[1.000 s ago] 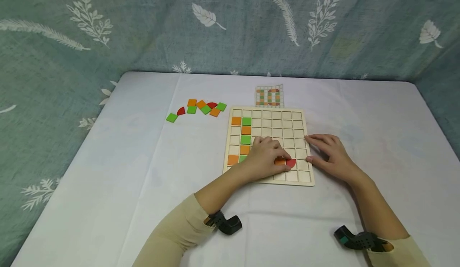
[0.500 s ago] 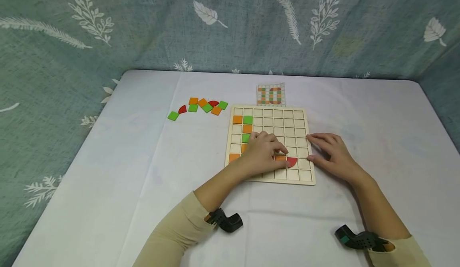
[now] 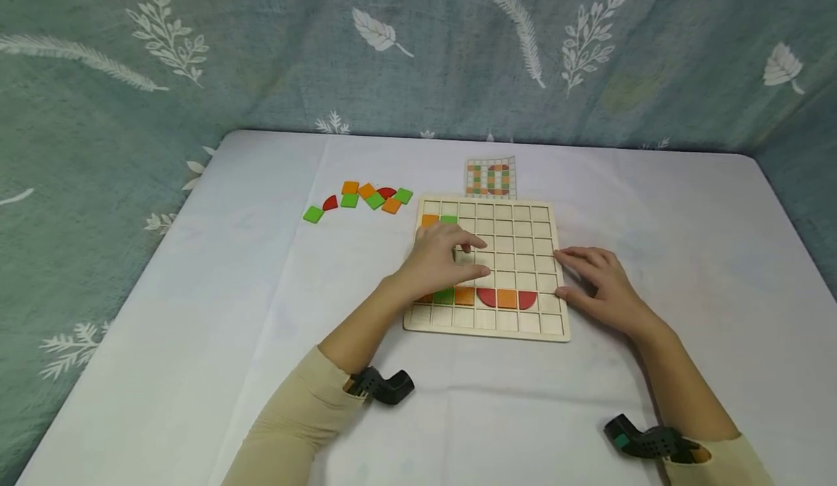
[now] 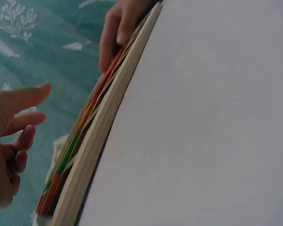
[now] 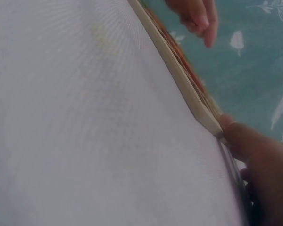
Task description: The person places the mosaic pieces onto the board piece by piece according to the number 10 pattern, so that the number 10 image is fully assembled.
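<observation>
A wooden grid board (image 3: 484, 334) lies flat on the table. Above its left half hovers my left hand (image 3: 434, 257), thumb and forefinger apart with nothing between them. My right hand (image 3: 604, 286) touches the board's right edge with its fingertips and thumb, fingers relaxed. In the board's lower row sit an orange square tile (image 3: 506, 298) between a red quarter-round tile (image 3: 487, 296) and another red quarter-round tile (image 3: 527, 300). Left of them are an orange tile (image 3: 464, 296) and a green tile (image 3: 444, 296). My left hand hides most of the column of tiles above.
Several loose tiles lie left of the board, among them a green tile (image 3: 313, 214), a red quarter-round tile (image 3: 330, 203) and an orange tile (image 3: 391, 205). Behind the board is a pattern card (image 3: 490, 178). A leaf-patterned cloth (image 3: 418, 72) hangs beyond the white table (image 3: 196, 326).
My left hand has let go of the right-hand red quarter-round tile, which stays in the lower row, and has moved left and up over the board. The right hand has stayed at the edge.
</observation>
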Demonstrator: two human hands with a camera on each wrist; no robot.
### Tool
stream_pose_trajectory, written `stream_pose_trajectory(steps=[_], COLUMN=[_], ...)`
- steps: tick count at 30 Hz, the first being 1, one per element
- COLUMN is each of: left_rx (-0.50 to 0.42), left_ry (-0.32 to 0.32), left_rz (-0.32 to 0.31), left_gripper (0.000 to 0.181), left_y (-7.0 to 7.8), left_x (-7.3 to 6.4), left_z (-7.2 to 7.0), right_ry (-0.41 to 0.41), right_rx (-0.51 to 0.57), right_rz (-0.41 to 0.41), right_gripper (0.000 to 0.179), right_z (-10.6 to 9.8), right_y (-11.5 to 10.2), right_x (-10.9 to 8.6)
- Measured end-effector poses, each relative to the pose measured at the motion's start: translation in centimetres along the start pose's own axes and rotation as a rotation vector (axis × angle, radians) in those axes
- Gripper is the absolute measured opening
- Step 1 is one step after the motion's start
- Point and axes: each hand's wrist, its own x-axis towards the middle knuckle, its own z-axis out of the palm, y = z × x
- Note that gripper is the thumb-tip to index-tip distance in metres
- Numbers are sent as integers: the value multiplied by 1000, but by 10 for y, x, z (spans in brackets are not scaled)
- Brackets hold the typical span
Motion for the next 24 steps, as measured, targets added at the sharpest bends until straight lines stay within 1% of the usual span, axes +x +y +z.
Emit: stream_pose_trajectory(steps=[4,10,14,19,24], left_rx=[6,5,6,-3,-19], left_ry=[41,122,151,181,249], left_rz=[-35,-82,-139,-213,-235], left_gripper=[41,40,41,42,42], left_y=[-17,-36,-48,-60,-74], left_x=[-7,-17,-25,-34,-44], left_z=[-15,-40,-56,-73,-87], right_ry=[5,12,11,16,30], right_rx=[-4,-4,2,4,4], right_rz=[1,-10,-9,-6,-4], right_gripper=[58,57,57,57,56], right_z=[2,2,1,1,2], right_y=[-1,-1,-1,-1,0], right_x=[0,1,1,0,0])
